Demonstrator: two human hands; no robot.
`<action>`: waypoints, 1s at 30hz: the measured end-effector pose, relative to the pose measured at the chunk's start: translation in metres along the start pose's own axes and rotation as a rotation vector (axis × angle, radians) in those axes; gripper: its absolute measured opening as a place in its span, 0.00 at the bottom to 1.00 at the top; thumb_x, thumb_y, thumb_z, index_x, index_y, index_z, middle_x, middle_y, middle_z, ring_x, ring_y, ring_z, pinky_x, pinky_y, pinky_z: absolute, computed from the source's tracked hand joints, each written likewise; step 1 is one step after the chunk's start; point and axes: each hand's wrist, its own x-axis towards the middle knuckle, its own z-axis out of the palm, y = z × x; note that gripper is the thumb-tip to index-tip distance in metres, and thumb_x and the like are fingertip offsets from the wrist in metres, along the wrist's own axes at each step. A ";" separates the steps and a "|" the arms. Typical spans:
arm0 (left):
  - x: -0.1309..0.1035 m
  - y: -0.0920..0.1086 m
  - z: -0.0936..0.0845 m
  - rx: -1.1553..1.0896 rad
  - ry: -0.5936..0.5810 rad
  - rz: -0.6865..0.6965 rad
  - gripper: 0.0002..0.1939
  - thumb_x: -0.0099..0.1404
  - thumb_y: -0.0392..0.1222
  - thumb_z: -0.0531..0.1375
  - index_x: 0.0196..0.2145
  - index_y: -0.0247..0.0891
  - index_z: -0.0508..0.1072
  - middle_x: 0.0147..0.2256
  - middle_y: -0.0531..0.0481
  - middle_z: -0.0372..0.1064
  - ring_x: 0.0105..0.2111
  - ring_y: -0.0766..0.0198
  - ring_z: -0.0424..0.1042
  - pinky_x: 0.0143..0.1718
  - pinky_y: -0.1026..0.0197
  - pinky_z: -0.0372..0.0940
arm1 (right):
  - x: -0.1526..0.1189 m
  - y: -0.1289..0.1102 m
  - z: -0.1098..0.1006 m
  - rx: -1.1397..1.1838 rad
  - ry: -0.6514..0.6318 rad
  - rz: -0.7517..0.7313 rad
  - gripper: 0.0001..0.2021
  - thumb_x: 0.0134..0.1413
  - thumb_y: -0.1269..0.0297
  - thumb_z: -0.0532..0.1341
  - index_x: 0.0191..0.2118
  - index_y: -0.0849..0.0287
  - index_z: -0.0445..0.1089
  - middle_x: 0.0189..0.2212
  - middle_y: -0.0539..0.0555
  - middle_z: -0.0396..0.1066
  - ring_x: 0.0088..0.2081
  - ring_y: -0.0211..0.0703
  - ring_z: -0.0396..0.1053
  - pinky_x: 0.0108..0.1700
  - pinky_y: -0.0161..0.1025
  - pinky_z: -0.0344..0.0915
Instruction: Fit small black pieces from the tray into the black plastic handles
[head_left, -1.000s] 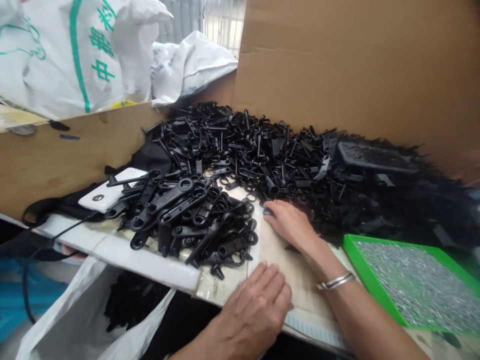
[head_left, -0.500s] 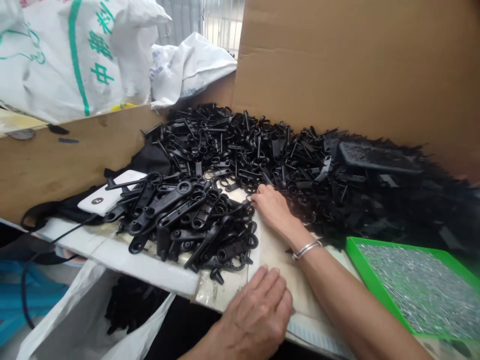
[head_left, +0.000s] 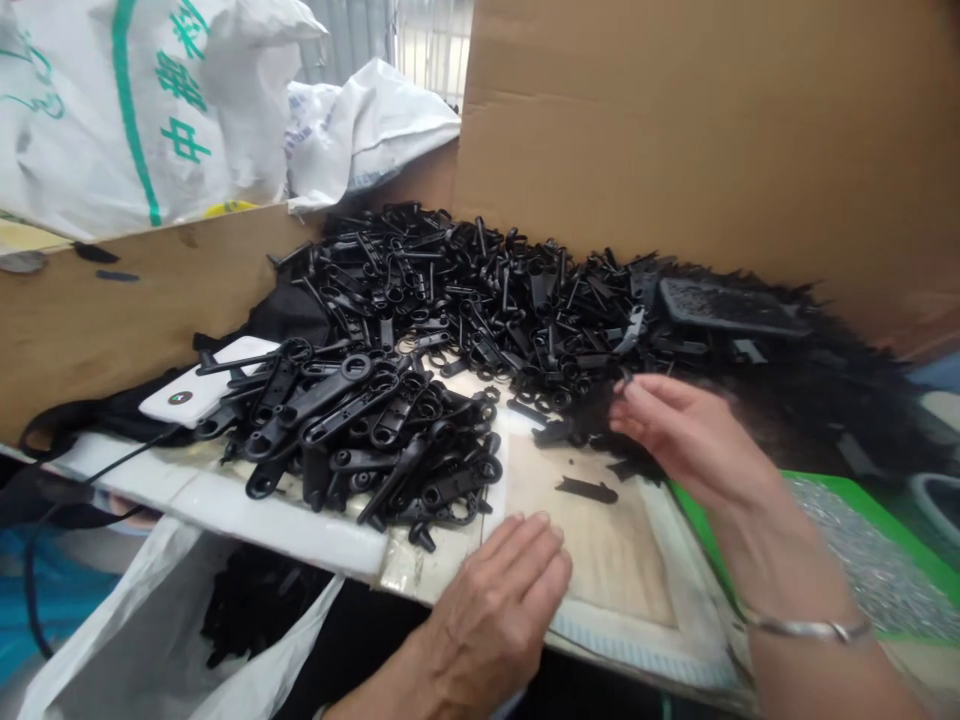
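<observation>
The black piece [head_left: 596, 405] pinched in the right hand [head_left: 679, 430] is blurred.

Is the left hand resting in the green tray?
No, the left hand lies at the near edge of the table, left of the green tray.

Wears a slim, shiny, silver-coloured bangle [head_left: 814, 629] curving around the right wrist [head_left: 787, 575]; has a bare right forearm [head_left: 832, 685], right hand [head_left: 694, 435] and left hand [head_left: 501, 600].

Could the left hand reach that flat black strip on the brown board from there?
Most likely yes: the left hand lies close to the flat black strip, and only bare brown board seems to be between them.
</observation>
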 end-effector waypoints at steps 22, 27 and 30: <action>0.032 0.008 -0.024 -1.631 0.024 -1.155 0.18 0.65 0.35 0.58 0.52 0.31 0.69 0.45 0.39 0.70 0.36 0.63 0.71 0.41 0.57 0.68 | -0.004 0.027 0.037 -1.094 -0.155 -0.189 0.11 0.55 0.66 0.59 0.43 0.52 0.76 0.39 0.56 0.76 0.44 0.51 0.72 0.45 0.45 0.65; 0.028 0.008 -0.028 -1.684 0.066 -1.169 0.19 0.61 0.33 0.60 0.51 0.32 0.71 0.48 0.38 0.68 0.39 0.62 0.71 0.41 0.59 0.66 | 0.007 0.023 0.046 -1.167 -0.145 -0.188 0.12 0.52 0.68 0.59 0.42 0.55 0.75 0.41 0.59 0.76 0.43 0.55 0.72 0.43 0.48 0.66; 0.025 0.007 -0.029 -1.706 0.079 -1.165 0.20 0.60 0.32 0.62 0.51 0.33 0.71 0.49 0.38 0.68 0.40 0.60 0.72 0.39 0.59 0.66 | -0.012 0.015 0.031 -1.113 -0.096 -0.223 0.15 0.56 0.66 0.58 0.49 0.56 0.72 0.44 0.57 0.74 0.42 0.50 0.72 0.45 0.46 0.67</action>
